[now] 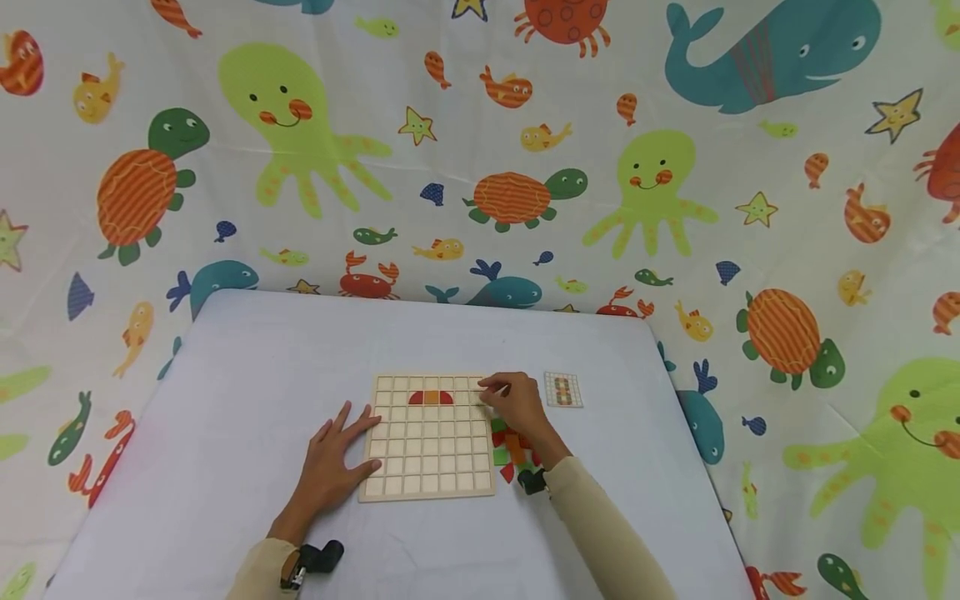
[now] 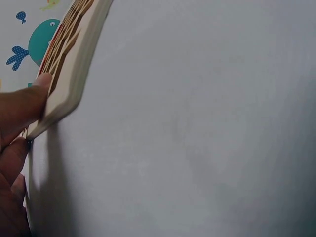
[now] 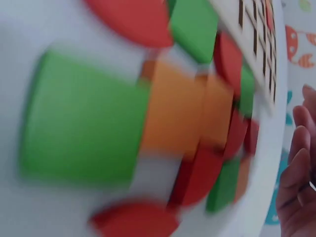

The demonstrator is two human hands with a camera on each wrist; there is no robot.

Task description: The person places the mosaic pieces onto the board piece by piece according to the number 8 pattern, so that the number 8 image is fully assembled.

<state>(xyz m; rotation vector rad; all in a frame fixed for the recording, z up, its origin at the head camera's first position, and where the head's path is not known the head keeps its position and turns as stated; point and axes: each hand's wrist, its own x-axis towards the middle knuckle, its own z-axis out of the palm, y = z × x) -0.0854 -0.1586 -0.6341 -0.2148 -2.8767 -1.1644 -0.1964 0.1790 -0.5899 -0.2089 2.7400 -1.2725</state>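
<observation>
Blocks (image 1: 515,450) lie off right edge of board (image 1: 431,446), nearsideward from bent fingers of right hand (image 1: 519,406), hold unclear; left hand (image 1: 327,468), fingers spread, touches left edge.

The desk (image 1: 225,433) is covered in white. Near the far edge of the pale-wood board (image 1: 429,467), an orange square (image 1: 431,398) is flanked by two red pieces (image 1: 416,399). By the board's right edge, green, red and orange blocks (image 1: 500,457) are scattered. Behind the desk, a white curtain (image 1: 337,92) is printed with teal whales (image 1: 780,62) and orange-striped turtles (image 1: 783,333).
</observation>
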